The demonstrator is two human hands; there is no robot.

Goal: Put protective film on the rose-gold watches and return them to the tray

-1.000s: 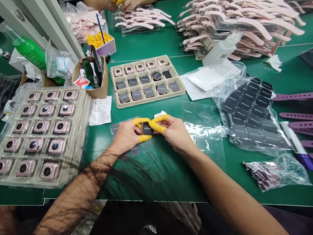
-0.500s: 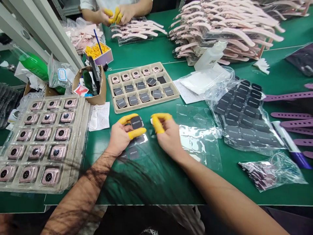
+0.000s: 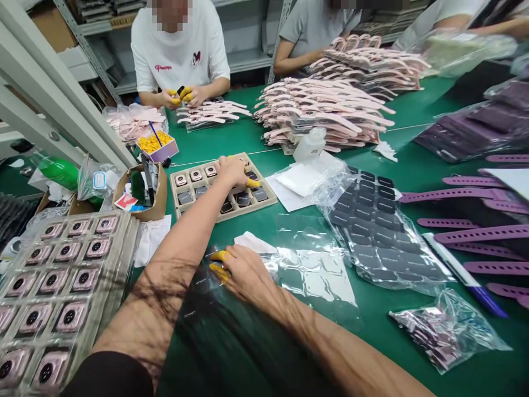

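My left hand (image 3: 233, 171), in yellow finger cots, reaches over the far right of a beige pulp tray (image 3: 227, 212), and I cannot tell whether it holds anything. The tray has rose-gold watch cases (image 3: 196, 175) and black square pads (image 3: 259, 194) in its compartments. My right hand (image 3: 243, 270) rests on a clear film sheet (image 3: 314, 270), its two yellow-capped fingers apart and holding nothing visible. Next to those fingers lies a white paper piece (image 3: 254, 242). Across the table, a co-worker's hands (image 3: 179, 96) hold a small black item.
Blister trays of rose-gold watch cases (image 3: 61, 286) fill the near left. A bag of black pads (image 3: 374, 226) lies right of the film, beside purple watch straps (image 3: 475, 234). Stacks of pink straps (image 3: 326, 113) and a cardboard box (image 3: 140, 193) stand farther off.
The view has tilted up and widened. My left hand has moved forward from the film to the tray, with the black pad no longer visible. My right hand has dropped onto the film.
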